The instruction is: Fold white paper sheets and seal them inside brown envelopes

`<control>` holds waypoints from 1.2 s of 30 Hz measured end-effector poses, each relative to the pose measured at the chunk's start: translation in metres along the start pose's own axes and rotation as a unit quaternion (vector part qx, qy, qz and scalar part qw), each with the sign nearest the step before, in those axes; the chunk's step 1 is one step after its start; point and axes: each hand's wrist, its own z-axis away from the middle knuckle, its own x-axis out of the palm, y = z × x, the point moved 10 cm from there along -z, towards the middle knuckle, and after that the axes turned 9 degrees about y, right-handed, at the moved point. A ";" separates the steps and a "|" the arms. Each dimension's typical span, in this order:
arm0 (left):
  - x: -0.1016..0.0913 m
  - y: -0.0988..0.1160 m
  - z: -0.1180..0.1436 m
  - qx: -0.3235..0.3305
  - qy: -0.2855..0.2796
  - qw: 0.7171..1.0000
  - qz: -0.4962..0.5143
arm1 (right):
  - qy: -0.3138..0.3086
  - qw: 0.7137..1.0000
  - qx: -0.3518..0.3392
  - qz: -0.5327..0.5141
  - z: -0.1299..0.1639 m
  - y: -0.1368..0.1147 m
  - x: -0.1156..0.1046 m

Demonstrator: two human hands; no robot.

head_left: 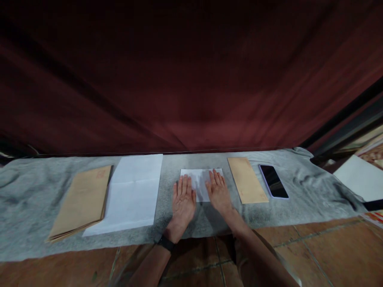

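Both grips lie flat and open, holding nothing: my left hand [183,199] and right hand [218,191] press a folded white sheet [200,180] on the grey cloth [30,199], left of a brown envelope [247,179].

Two bare forearms with no sleeves in view, left hand [183,201] and right hand [219,192] without rings or gloves, slim black band watch strap [166,242] snug around the left wrist
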 end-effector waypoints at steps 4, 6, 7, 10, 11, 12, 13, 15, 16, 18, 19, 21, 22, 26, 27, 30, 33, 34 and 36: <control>0.010 0.026 0.003 0.067 -0.008 0.997 0.023 | -0.041 0.995 -0.053 -0.075 0.001 -0.042 0.015; 0.017 0.032 0.007 0.092 -0.016 0.995 0.022 | -0.053 0.991 -0.068 -0.099 0.005 -0.052 0.021; 0.020 0.032 0.008 0.097 -0.020 0.995 0.019 | -0.056 0.991 -0.070 -0.104 0.006 -0.054 0.023; 0.026 0.027 0.011 0.091 -0.035 0.995 0.003 | -0.059 0.991 -0.070 -0.102 0.008 -0.050 0.026; 0.027 0.025 0.011 0.085 -0.039 0.996 -0.003 | -0.058 0.991 -0.072 -0.098 0.008 -0.048 0.026; 0.027 0.023 0.011 0.080 -0.042 0.996 -0.008 | -0.055 0.991 -0.075 -0.094 0.008 -0.047 0.025; 0.027 0.022 0.010 0.076 -0.043 0.996 -0.012 | -0.051 0.992 -0.078 -0.088 0.009 -0.045 0.025; 0.024 0.019 0.009 0.068 -0.038 0.997 -0.016 | -0.041 0.993 -0.082 -0.075 0.010 -0.041 0.023; 0.022 0.017 0.009 0.064 -0.035 0.997 -0.016 | -0.035 0.994 -0.084 -0.068 0.011 -0.038 0.023; 0.019 0.014 0.009 0.058 -0.029 0.998 -0.016 | -0.025 0.995 -0.085 -0.055 0.012 -0.033 0.021; 0.018 0.013 0.009 0.054 -0.027 0.998 -0.016 | -0.021 0.995 -0.085 -0.047 0.013 -0.030 0.020; 0.017 0.009 0.009 0.046 -0.028 0.998 -0.015 | -0.018 0.996 -0.087 -0.033 0.014 -0.024 0.019; 0.016 0.007 0.009 0.042 -0.028 0.999 -0.016 | -0.017 0.996 -0.086 -0.026 0.015 -0.021 0.018; 0.016 -0.001 0.010 0.034 -0.035 0.998 -0.027 | -0.015 0.997 -0.079 0.002 0.015 -0.008 0.016; 0.016 -0.003 0.011 0.032 -0.038 0.998 -0.030 | -0.014 0.997 -0.077 0.008 0.015 -0.004 0.015; 0.015 -0.010 0.010 0.024 -0.043 0.998 -0.037 | -0.011 0.997 -0.067 0.027 0.015 0.009 0.013; 0.011 -0.015 0.006 0.016 -0.037 0.998 -0.043 | -0.013 0.997 -0.057 0.044 0.014 0.021 0.011; 0.009 -0.015 0.004 0.012 -0.032 0.998 -0.044 | -0.016 0.997 -0.054 0.047 0.014 0.023 0.010; 0.005 -0.009 -0.003 0.012 -0.019 0.999 -0.041 | -0.026 0.997 -0.047 0.051 0.013 0.025 0.009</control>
